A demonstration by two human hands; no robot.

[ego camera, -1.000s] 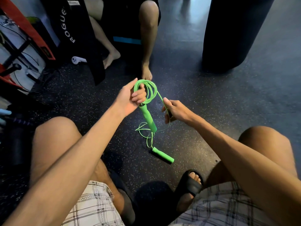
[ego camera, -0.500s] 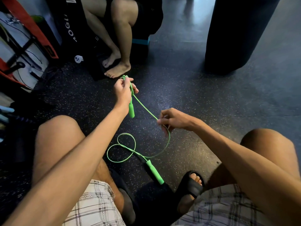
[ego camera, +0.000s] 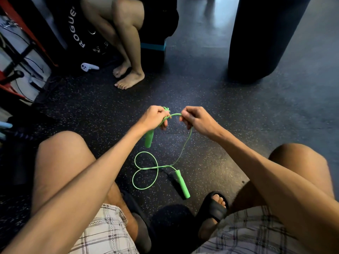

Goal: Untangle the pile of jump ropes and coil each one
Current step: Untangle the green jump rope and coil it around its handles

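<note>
A bright green jump rope runs from my hands down to the black speckled floor. My left hand is closed around one green handle, which hangs below the fist, with a few turns of cord bunched at the top of the fist. My right hand pinches the cord a short span to the right, and the cord arches between the two hands. From the right hand the cord drops to a figure-eight of loops on the floor and ends at the second handle, lying between my knees.
Another person's bare legs and feet are ahead on the left, beside a black plate marked ROGUE. A black punching bag stands at the back right. A white controller lies on the floor. Red equipment sits at the far left.
My hands have come close together at the centre, the left moving down and right, the right moving up. The cord span between them has shortened. The floor loops and second handle lie much the same.
</note>
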